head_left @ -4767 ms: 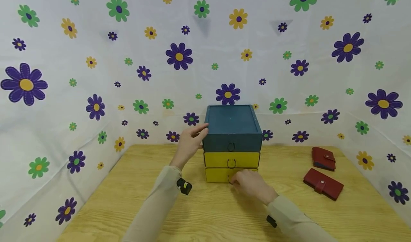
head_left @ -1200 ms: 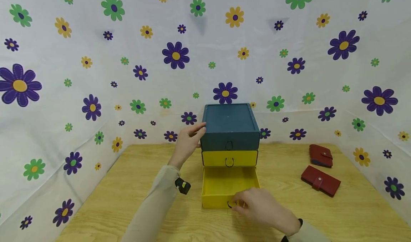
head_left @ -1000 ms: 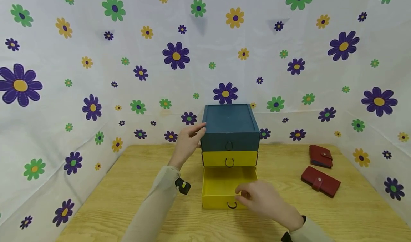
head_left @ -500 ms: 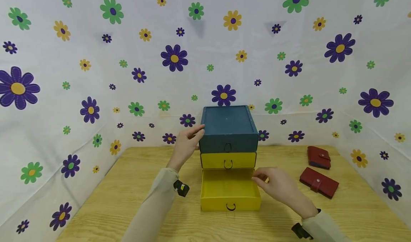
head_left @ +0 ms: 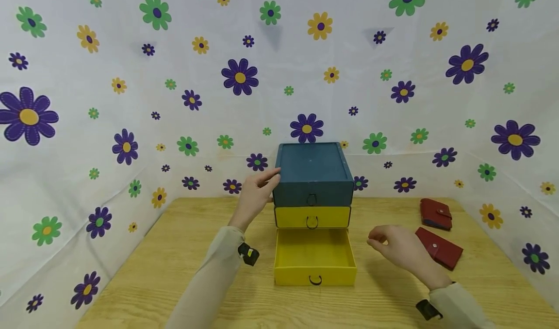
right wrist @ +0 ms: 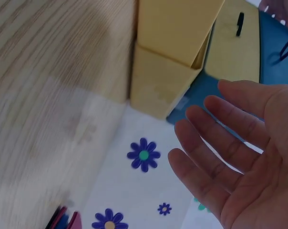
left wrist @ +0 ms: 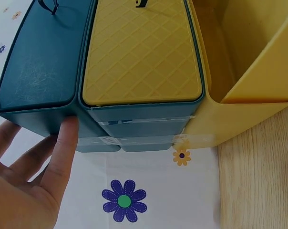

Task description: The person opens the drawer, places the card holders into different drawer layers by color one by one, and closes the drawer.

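The left hand (head_left: 253, 193), fingers loosely extended and gripping nothing, rested against the upper left side of a drawer stack (head_left: 312, 161), probably to steady it; the right hand (head_left: 403, 249), fingers slightly bent, held nothing and hovered right of the stack. Behind both hands a flowered cloth (head_left: 279, 57) closed off the far side, and beneath them spread the wood-grained surface (head_left: 205, 246). The stack stood between the hands, its front towards the person, likely for easy reach. Its yellow bottom drawer (head_left: 292, 276) jutted out left of the right hand, taking up room before the stack. Beyond the right hand, which hid one end, lay a long red wallet (head_left: 445, 252); farther out lay a smaller wallet (head_left: 434, 212). The drawer's black handle (head_left: 315, 284) sat untouched, nearer the person than either hand.
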Tool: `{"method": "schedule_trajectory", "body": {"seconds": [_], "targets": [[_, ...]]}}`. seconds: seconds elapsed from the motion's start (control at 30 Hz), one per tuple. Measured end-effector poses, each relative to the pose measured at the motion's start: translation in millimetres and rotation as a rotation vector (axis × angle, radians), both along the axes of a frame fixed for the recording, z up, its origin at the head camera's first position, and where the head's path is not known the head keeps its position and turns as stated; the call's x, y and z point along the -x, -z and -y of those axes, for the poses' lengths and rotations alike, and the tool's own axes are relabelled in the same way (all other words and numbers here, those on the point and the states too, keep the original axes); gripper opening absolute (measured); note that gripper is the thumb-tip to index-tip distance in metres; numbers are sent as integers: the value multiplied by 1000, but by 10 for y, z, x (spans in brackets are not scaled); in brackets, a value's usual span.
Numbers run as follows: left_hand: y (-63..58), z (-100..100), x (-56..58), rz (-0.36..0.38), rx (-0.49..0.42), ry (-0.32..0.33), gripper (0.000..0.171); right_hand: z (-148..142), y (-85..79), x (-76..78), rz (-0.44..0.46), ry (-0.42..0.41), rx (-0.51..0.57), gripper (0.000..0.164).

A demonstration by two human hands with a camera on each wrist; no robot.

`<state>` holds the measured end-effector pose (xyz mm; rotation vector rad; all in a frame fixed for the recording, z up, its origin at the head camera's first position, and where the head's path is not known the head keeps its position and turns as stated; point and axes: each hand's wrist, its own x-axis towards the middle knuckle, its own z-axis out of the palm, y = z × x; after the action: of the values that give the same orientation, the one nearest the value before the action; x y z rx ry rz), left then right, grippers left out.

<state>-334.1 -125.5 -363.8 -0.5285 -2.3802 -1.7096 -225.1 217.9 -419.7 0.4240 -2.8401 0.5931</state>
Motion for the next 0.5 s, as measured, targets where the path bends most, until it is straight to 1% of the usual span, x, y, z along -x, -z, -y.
{"method": "schedule_trajectory", "body": {"seconds": [0.2, 0.33, 0.43, 0.5], "targets": [[-4, 4, 15, -12, 8, -9, 38, -201, 4, 8, 16, 31, 3, 12], [-7, 1, 11, -7, 2, -3, 38, -349, 14, 13, 19, 50, 5, 13], [-6, -3, 6, 1, -4, 3, 39, -480, 32, 19, 51, 56, 9, 18], [-5, -7, 2, 5, -1, 2, 39, -572, 44, 20, 91, 65, 10, 23]]}}
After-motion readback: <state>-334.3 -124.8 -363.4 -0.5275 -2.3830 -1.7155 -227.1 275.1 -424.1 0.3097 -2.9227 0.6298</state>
